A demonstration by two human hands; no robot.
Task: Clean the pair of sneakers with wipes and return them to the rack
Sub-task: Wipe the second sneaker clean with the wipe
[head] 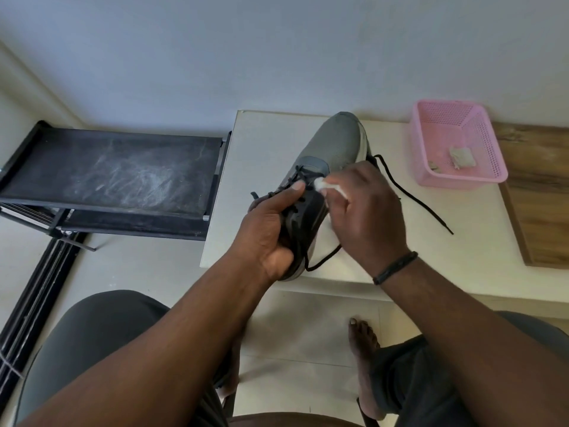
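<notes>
A grey sneaker [334,149] lay on the white table [264,143], toe pointing away toward the wall, its heel end lifted in the person's left hand [271,229]. That hand was wrapped round the back of the shoe from the left side, the thumb stretched forward over the black laces near the tongue — a firm, closed hold. The right hand [368,211] came in from the other side, fingers curled and pinching a small white wipe [323,184], which was pressed against the upper just beside the lace eyelets. A dark band [395,268] circled the right wrist.

One loose lace [412,195] trailed off to the right across the tabletop, its end lying well apart from the shoe.

At the far right of the table sat a pink basket [489,167] with crumpled, greyish used wipes [462,161] on its bottom. To the left of the table, on the floor, stood the black shoe rack [117,167], its top shelf scuffed with pale dust. I could see only this one sneaker — whether its partner sat lower in the rack I couldn't tell.
</notes>
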